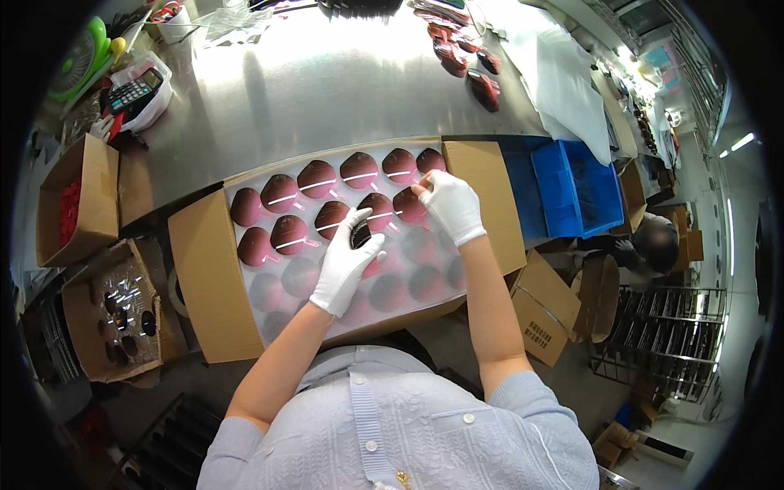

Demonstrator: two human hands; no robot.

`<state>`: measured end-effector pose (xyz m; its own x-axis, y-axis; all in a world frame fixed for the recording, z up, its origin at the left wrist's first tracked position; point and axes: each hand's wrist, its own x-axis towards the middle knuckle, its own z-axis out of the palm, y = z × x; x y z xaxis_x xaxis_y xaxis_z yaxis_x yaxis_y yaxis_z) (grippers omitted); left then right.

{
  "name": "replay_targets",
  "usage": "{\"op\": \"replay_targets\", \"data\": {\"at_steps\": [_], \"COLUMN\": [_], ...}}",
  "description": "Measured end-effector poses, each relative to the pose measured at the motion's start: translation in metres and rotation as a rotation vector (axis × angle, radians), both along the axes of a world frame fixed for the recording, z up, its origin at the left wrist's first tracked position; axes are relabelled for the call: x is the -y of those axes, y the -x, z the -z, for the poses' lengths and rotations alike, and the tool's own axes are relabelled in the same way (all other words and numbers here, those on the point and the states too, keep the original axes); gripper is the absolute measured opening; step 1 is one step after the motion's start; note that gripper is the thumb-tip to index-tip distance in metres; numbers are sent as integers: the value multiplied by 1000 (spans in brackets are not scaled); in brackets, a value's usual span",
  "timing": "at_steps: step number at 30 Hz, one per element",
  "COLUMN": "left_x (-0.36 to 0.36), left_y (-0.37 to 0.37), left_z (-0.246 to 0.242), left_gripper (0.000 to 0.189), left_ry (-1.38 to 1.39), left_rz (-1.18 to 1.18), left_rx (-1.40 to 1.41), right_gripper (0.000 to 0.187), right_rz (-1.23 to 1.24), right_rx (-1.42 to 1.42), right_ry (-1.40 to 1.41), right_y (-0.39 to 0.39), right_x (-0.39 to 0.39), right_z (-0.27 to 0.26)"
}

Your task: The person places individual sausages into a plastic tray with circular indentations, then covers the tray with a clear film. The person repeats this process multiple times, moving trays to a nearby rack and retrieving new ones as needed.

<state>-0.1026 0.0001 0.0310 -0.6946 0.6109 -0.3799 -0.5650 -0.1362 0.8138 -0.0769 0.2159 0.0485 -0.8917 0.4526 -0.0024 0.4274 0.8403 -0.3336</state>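
Note:
An open cardboard box [346, 327] lies before me, lined with a translucent white sheet [315, 260]. Rows of dark red-to-pink tinted lenses [317, 179] with small pink tabs lie on the sheet, and more lenses show faintly beneath it. My left hand [346, 263], in a white glove, holds a stack of dark lenses [360, 234] between thumb and fingers over the box's middle. My gloved right hand [452, 205], its fingertips bare, is at the right end of the rows, thumb and finger close together by a lens [410, 204]; whether it pinches anything cannot be told.
Behind the box is a metal table [367, 104] with piled tinted lenses [484, 89] and white sheets [557, 73]. A blue bin [576, 190] stands right. Cartons [101, 190] and a basket with a calculator [138, 92] are left. Another person [655, 245] is far right.

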Motion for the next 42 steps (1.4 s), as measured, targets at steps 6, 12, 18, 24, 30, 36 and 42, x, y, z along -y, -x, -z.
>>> {"op": "replay_targets", "data": {"at_steps": [6,12,18,24,30,36,42], "left_x": [4,35,55,92,139,168,167], "left_y": [-12,-19,-28,-28,-4,21,16], "left_z": [-6,9,7,10,-3,-23,-11], "left_gripper": [44,30,28,30,24,26,24], "left_ry": [-35,-85,-163,-78,-247,-174,7], "left_rz": [-253,-327,-471,-487,-791,-825,-554], "left_rx": [-157,-210,-91,-295,-128,-233,-204], "right_gripper": [22,24,20,21,24,23,23], "right_rz": [-180,-359,-343,-356,-464,-570,-390], "right_rx": [-76,118,201,265,128,232,432], "right_ry": [626,915,840,887,624,48,-216], "right_y": [-54,-55,-42,-28,-16,-2,-32], "right_x": [47,90,123,153,170,178,101], "right_z": [-3,-6,-8,-16,-8,-12,-27]}}
